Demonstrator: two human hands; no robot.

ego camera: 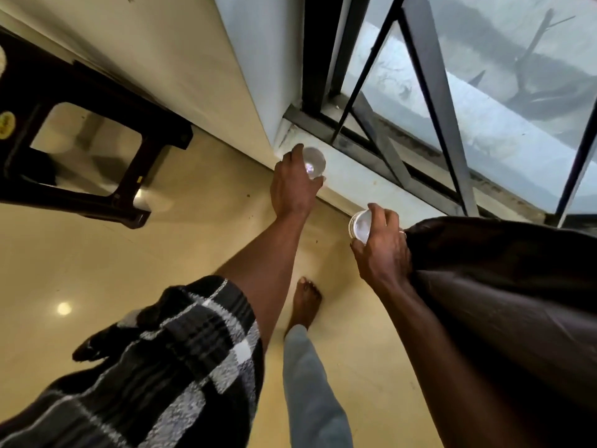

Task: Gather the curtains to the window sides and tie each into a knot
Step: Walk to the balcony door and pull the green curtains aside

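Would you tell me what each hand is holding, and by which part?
The left hand grips a clear glass around its side; the right hand grips a white cup around its side.

Item 1, floor (pixel 97 270): glossy beige tile, spanning 6 to 10 o'clock. Standing on it: dark plastic stool (pixel 97 88) at 10 o'clock; one bare foot (pixel 305 302) just below centre, toward 6 o'clock; small dark specks (pixel 248 195) near the wall base.

Item 2, window sill (pixel 355 176): pale, dusty ledge running toward 3 o'clock. At it: clear glass (pixel 313 163) by its 9 o'clock end, white cup (pixel 360 226) at its front edge; whether either rests on the ledge cannot be told.
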